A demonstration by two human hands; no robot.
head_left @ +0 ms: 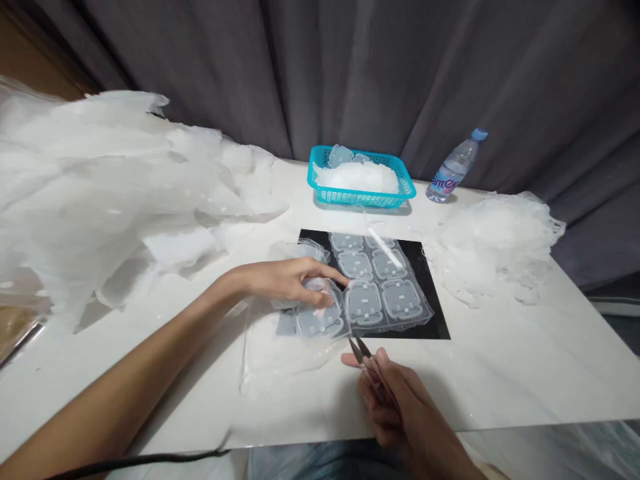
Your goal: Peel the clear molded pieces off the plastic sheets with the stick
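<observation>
A translucent plastic sheet (pixel 364 303) with several rounded-square shapes in rows lies on a black mat (pixel 434 303). My left hand (pixel 295 280) rests on the sheet's left part, fingers spread and pressing it down. Under and beside that hand, looser clear film (pixel 285 353) spreads over the mat's edge onto the table. My right hand (pixel 400 407) grips small snips (pixel 369 365), their two pointed blades parted. The blade tips are at the sheet's lower edge, near a gap between two shapes; whether they touch it I cannot tell. A white strip (pixel 385 247) lies across the sheet's top.
A large heap of translucent film (pixel 125 173) covers the table's left side. Behind the mat stands a turquoise basket (pixel 360 199) holding white and clear pieces. A water bottle (pixel 456 167) stands right of it, near a pile of clear scraps (pixel 495 247). A dark cable (pixel 145 460) runs along the front edge.
</observation>
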